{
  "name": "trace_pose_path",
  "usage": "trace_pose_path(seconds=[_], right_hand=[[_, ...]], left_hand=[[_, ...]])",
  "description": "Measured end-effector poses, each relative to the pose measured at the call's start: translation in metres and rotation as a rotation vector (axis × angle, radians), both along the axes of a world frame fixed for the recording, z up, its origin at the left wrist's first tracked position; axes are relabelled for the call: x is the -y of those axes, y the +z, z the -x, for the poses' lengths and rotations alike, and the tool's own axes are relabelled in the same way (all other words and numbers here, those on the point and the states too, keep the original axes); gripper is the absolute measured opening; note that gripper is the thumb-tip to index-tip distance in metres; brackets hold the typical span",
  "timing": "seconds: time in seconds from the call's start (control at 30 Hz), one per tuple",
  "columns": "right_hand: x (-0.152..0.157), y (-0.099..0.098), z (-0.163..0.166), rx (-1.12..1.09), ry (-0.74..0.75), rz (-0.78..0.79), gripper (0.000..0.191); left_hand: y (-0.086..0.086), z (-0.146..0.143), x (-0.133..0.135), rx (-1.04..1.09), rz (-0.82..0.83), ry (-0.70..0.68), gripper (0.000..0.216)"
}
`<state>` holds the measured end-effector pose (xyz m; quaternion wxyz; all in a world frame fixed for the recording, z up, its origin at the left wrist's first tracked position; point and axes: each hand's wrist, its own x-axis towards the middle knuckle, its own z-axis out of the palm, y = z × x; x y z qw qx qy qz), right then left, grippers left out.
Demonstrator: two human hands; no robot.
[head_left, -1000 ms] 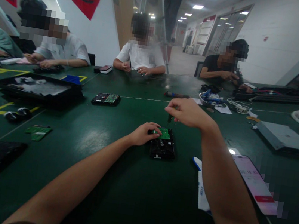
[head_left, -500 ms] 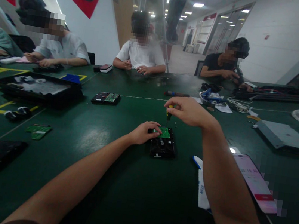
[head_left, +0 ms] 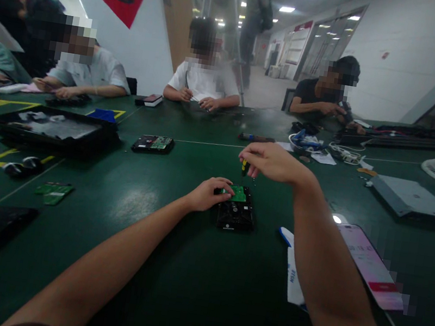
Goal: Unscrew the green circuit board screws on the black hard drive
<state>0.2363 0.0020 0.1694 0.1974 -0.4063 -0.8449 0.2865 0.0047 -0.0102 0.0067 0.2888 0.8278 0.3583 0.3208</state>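
Note:
A black hard drive (head_left: 235, 216) with a green circuit board (head_left: 239, 193) on its far half lies flat on the green table in front of me. My left hand (head_left: 211, 194) grips the drive's left side, with fingertips resting on the board. Above the board, my right hand (head_left: 264, 159) pinches the yellow-and-black handle of a small screwdriver (head_left: 245, 167). The screwdriver stands upright, its shaft pointing down at the board's far right part. Whether its tip sits in a screw is too small to tell. Tiny bits, perhaps screws, lie just beyond the drive.
A second hard drive (head_left: 153, 143), a black tray (head_left: 53, 129) and loose green boards (head_left: 55, 192) lie left. Rightward are a phone (head_left: 370, 264), a white-and-blue packet (head_left: 294, 277), a grey metal case (head_left: 416, 199) and cables (head_left: 309, 143). Several people sit across the table.
My right hand's fingers have shifted around the screwdriver handle, which shows more now. My left hand and the drive stay put. A person has come into view at the far left.

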Motion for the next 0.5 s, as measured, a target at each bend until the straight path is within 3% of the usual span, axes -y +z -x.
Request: trace_pose_path(seconds=[0.07,0.27,0.5], right_hand=[[0.0000,0.0008,-0.0024,-0.030,0.021,0.045,0.032],[-0.0005,0.0018,-0.0003,0.052,-0.067,-0.137,0.025],[-0.0057,-0.0055,0.0006,-0.049,0.004,-0.003,0.032]], left_hand=[[-0.0001,0.0002,0.0001,0.000,-0.002,-0.001,0.016],[-0.0009,0.0005,-0.0005,0.010,0.002,-0.002,0.016],[-0.0026,0.0001,-0.0022,0.008,-0.006,-0.010,0.016]])
